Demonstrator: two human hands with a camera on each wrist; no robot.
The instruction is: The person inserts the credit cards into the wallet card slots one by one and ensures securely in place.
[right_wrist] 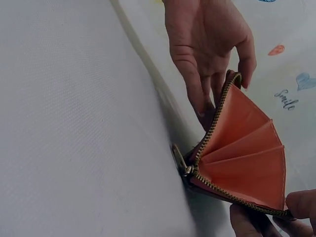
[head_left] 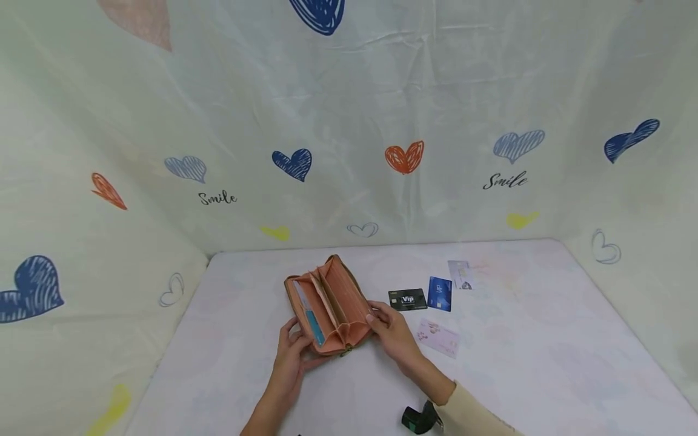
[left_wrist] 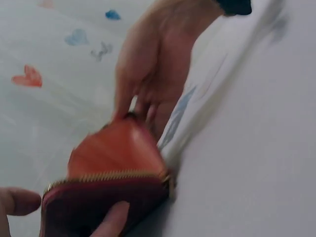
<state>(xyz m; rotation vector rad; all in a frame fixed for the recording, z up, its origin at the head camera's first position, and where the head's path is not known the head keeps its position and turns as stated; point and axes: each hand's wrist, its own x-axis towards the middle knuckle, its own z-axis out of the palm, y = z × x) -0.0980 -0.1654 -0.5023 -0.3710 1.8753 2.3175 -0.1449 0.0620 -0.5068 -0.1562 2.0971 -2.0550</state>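
Left of the black Vip card (head_left: 408,300), your zip-around wallet (head_left: 329,305) is held by opposite edges: your left hand (head_left: 290,358) and right hand (head_left: 397,336) each have fingers clamped on one, seemingly to keep its accordion pockets (right_wrist: 247,153) spread apart.

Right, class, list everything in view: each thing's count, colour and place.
Wallet: 1, orange inside, open between the hands
Zip: 1, brass, wallet's edge
Inserts: count unclear, white and blue, wallet's left pocket
Vip card: 1, black, right of wallet
Blue card: 1, blue, beside the black one
Pale card: 1, greyish, farthest back
Pink card: 1, pink, nearest front
Table: 1, white, beneath
Backdrop: white, coloured hearts, around table
Device: 1, black, by sleeve
Sleeve: 1, cream, right arm
Hands: 2, bare, left and right holding wallet
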